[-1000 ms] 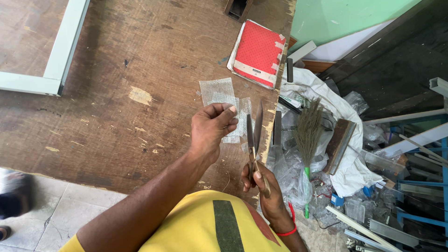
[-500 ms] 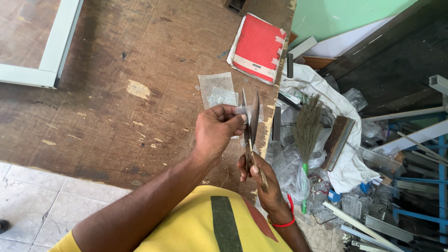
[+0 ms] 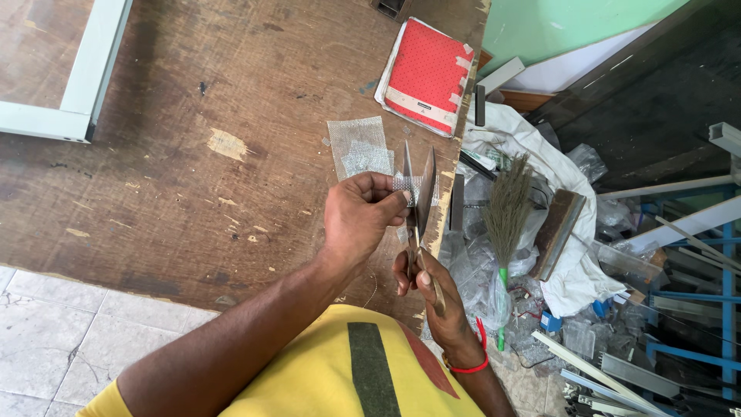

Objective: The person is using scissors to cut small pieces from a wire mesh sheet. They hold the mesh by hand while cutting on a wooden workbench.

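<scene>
In the middle of the frame, the left hand (image 3: 361, 220) is pinching a small see-through mesh piece (image 3: 407, 185) between the open blades of the long metal scissors (image 3: 419, 202) that the right hand (image 3: 432, 297) is gripping, so holding the mesh flat and tight looks best for a straight cut.

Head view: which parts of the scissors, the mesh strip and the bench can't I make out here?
- Scissors: handles hidden inside the right hand.
- Mesh strip: its held end covered by the left hand; the weave is too fine to read.
- White frame: cut off by the left and top edges.
- Red book: far corner cut by the top edge.
- Floor clutter under the broom: too jumbled to identify.
</scene>
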